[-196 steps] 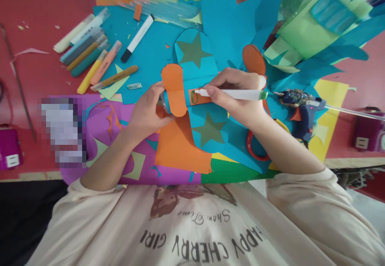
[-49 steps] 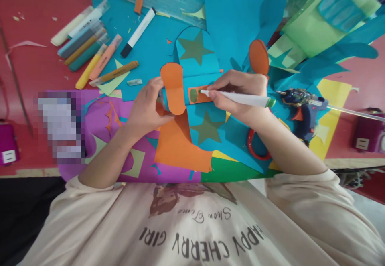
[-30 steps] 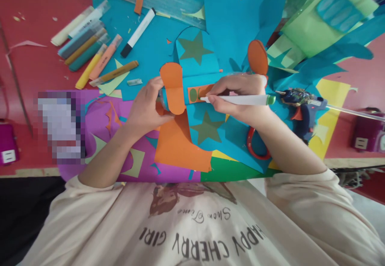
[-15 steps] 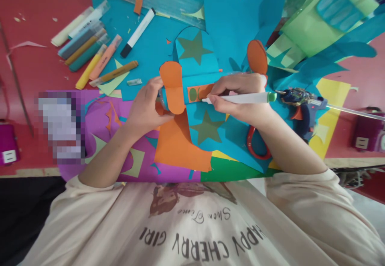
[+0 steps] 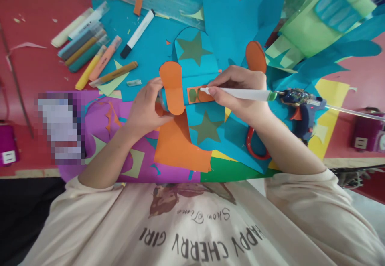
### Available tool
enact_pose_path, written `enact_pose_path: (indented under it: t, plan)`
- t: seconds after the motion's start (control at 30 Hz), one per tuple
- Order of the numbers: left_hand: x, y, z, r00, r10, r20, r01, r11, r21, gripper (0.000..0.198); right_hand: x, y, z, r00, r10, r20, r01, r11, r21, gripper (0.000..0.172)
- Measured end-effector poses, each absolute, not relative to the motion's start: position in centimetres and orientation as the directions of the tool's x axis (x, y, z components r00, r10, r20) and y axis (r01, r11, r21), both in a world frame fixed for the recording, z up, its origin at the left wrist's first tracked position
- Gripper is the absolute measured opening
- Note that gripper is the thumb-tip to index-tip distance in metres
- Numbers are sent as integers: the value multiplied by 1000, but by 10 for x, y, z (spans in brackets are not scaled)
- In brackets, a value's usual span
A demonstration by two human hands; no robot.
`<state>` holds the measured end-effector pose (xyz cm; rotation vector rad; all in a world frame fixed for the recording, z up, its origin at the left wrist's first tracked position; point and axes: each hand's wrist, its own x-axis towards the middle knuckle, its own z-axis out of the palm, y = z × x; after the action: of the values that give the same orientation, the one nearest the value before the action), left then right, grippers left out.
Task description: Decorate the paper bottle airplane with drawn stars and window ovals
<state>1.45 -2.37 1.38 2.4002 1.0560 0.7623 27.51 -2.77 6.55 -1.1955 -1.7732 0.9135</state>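
Holding marker [image 5: 245, 94] in right hand [image 5: 245, 81], tip at orange strip [image 5: 197, 98], gripping blue model [image 5: 198, 80] in left hand [image 5: 146, 108], well back from front edge of surface [image 5: 28, 71]

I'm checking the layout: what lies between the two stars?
In the head view, the orange strip on blue paper lies between the upper star and lower star; the pen in the right hand reaches over it.

Markers [image 5: 83, 48] are laid at the upper left, a black-capped white marker [image 5: 141, 27] is set near them, a pixelated object [image 5: 61, 125] is seen beside purple paper [image 5: 98, 123], and yellow paper [image 5: 332, 127] is crossed by the clear stick [image 5: 355, 112] of a glue gun [image 5: 305, 111].
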Motion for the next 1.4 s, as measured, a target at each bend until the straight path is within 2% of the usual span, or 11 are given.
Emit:
enact_pose_path:
  t: [0.13,0.3,0.57,0.67,0.83,1.27,1.4]
  plan:
    - [15,-25,16,546,769,334,548,-629,552,61,274,-27,67,-237,945,223,366,300,-881,38]
    - [15,-27,18,513,818,260,592,-557,583,61,274,-27,66,-208,953,220,354,283,-892,36]
    - [15,-26,16,506,825,250,602,-546,582,63,275,-27,66,-200,955,219,374,281,-884,36]
    - [15,-24,18,524,815,248,568,-551,611,62,275,-27,66,-198,954,227,378,288,-880,36]
    - [16,-23,22,495,851,176,567,-470,676,67,277,-25,65,-211,947,243,403,311,-861,35]
    - [13,-23,18,540,798,269,553,-577,601,65,281,-25,65,-280,925,258,477,368,-799,31]
    - [14,-24,19,547,785,292,572,-604,554,62,279,-26,66,-284,915,285,439,388,-810,32]
